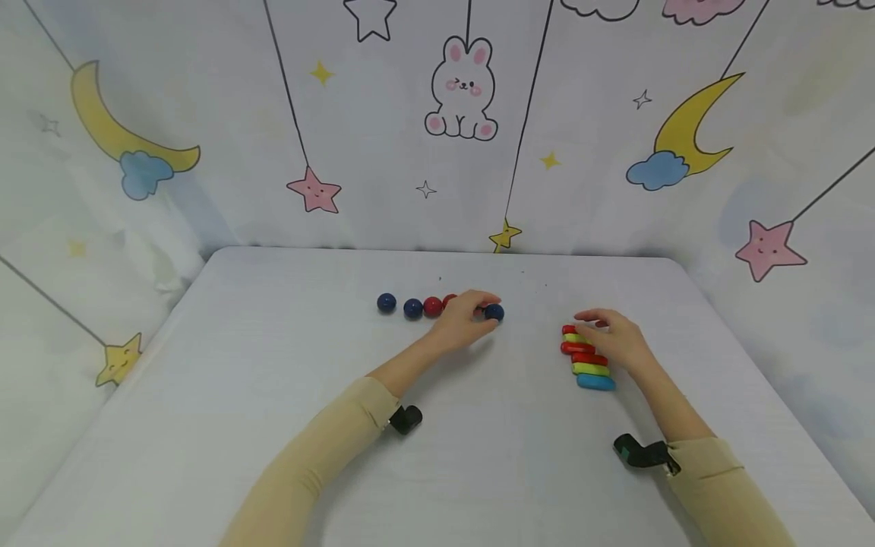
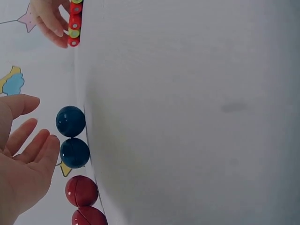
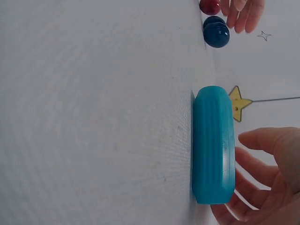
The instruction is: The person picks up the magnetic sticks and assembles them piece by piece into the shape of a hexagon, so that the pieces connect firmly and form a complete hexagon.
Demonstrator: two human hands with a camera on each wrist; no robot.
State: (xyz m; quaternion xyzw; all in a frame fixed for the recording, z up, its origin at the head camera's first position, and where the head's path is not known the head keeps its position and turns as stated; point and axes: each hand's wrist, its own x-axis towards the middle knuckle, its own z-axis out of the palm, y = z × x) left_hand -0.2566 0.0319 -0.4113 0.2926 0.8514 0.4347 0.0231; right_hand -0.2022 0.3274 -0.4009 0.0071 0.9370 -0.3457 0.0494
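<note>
My left hand [image 1: 462, 323] hovers at the right end of a row of balls, thumb and fingers spread about a dark blue ball [image 1: 494, 313]. The left wrist view shows two touching blue balls [image 2: 71, 121] beside the fingers, with red balls [image 2: 81, 191] further along. Over the right side of a row of rounded bars is my right hand [image 1: 617, 339], its fingers loosely bent. Those bars are red [image 1: 589, 359], yellow-green [image 1: 590, 370] and blue [image 1: 596, 382]. In the right wrist view the blue bar [image 3: 213, 145] covers part of the fingers; contact is unclear.
At the left of the ball row lie two dark blue balls [image 1: 386, 302], slightly apart. A white table [image 1: 506, 448] carries everything. Behind it hangs a white cloth [image 1: 383, 114] printed with moons, stars and a rabbit. Each wrist wears a black camera [image 1: 407, 419].
</note>
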